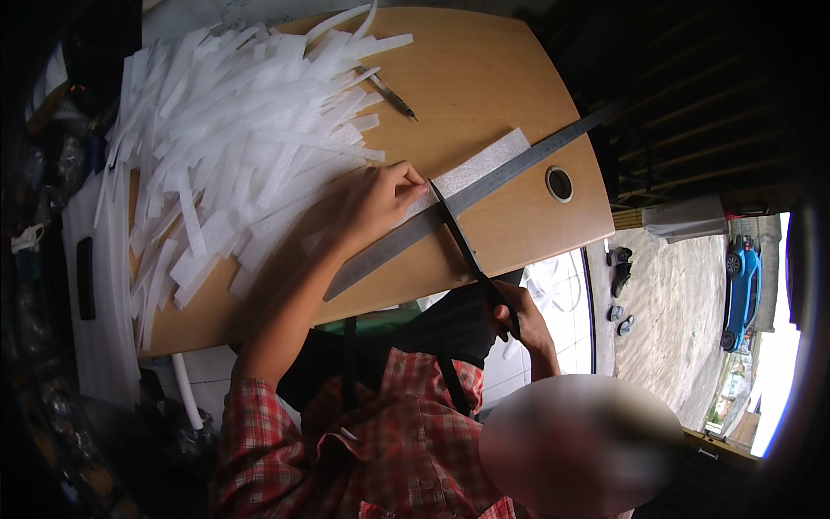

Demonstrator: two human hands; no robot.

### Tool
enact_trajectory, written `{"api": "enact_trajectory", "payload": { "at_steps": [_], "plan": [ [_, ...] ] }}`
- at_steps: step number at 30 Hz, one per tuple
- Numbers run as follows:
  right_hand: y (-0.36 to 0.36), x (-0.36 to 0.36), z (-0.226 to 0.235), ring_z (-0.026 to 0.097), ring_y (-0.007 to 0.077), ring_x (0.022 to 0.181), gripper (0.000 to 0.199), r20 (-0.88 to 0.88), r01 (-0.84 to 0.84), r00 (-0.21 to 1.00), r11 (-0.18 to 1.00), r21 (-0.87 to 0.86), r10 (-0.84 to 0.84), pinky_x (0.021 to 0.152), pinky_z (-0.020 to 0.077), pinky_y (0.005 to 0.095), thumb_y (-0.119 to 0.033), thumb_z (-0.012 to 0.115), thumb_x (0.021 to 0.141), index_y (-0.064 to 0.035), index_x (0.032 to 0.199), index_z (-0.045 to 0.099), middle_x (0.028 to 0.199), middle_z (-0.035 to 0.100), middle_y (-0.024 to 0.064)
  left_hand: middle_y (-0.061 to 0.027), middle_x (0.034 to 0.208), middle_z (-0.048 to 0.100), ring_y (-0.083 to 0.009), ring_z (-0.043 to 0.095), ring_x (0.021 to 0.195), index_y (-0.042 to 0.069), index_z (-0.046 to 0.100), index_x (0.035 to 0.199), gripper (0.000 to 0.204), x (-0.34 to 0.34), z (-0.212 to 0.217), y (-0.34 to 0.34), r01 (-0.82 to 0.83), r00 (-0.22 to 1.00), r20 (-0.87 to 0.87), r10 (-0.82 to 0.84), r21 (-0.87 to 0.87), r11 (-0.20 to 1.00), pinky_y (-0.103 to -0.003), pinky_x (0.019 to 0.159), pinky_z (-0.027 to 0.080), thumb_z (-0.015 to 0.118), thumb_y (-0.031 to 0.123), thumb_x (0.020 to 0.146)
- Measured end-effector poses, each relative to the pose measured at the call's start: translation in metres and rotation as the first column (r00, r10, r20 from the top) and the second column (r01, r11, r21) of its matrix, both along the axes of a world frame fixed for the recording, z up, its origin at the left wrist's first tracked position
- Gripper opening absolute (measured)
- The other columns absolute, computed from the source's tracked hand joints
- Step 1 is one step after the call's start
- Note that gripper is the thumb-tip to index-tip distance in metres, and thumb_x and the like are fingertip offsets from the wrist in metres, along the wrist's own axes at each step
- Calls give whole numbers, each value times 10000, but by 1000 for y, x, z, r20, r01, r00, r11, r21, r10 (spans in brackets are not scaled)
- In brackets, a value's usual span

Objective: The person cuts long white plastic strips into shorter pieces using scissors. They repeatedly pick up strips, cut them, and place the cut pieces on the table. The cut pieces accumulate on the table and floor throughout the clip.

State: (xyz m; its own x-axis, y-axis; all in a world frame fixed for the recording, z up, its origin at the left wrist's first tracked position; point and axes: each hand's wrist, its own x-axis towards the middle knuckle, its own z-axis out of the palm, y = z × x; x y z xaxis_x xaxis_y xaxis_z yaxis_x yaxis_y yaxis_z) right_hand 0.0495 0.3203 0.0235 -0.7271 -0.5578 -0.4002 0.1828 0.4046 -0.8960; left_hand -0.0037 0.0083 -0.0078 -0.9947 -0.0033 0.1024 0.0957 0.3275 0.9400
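Observation:
My right hand (pixel 519 318) is wrapped round the handles of a pair of black scissors (pixel 463 238). Their blades reach across a long metal ruler (pixel 389 248) to the near end of a white foam piece (pixel 484 164). Beside the blade tips, my left hand (pixel 385 201) is closed in a pinch at that end of the foam, its fingertips partly hiding what they hold. The ruler lies slantwise on the wooden table (pixel 484 69), along the foam's near side, and sticks out past the table's right edge. Whether the blades are apart is hard to see.
A big loose heap of white foam strips (pixel 233 130) covers the table's left side, some hanging over its edge. A pen (pixel 389 93) lies beyond my left hand. Toward the right edge is a round cable hole (pixel 559 183). Shoes (pixel 620 268) stand on the floor outside.

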Motion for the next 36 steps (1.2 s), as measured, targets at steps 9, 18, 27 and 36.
{"api": "enact_trajectory", "payload": {
  "at_steps": [9,18,27,36],
  "plan": [
    [0,2,-2,504,77,431,764,-71,46,997,998,45,-43,398,366,255,-732,689,746,23,808,596,488,474,-8,-86,849,693,-118,650,826,-52,624,928,129,2,7,-2,39,998,53,-41,35,999,-298,782,525,649,74,938],
    [-1,6,-2,482,62,421,762,-89,105,991,991,85,-97,383,348,230,-761,694,702,-14,750,553,519,465,-22,-58,845,685,-88,616,790,-28,633,947,120,2,5,-8,51,999,1,-51,122,991,-271,731,510,646,92,949],
    [-32,24,4,538,62,635,631,-24,173,984,977,-122,-178,572,429,242,-551,869,670,-7,814,584,689,612,11,-84,953,563,-179,587,623,70,430,1137,108,0,25,-18,-402,830,-15,557,677,617,-327,592,512,467,113,1045],
    [-133,-5,23,549,81,591,320,-132,318,934,941,-112,-331,535,438,247,-150,836,763,40,878,606,768,696,75,-67,997,532,-152,568,770,94,382,1162,170,10,27,5,-401,799,-29,601,720,567,-307,703,494,494,104,1035]
  ]
}}
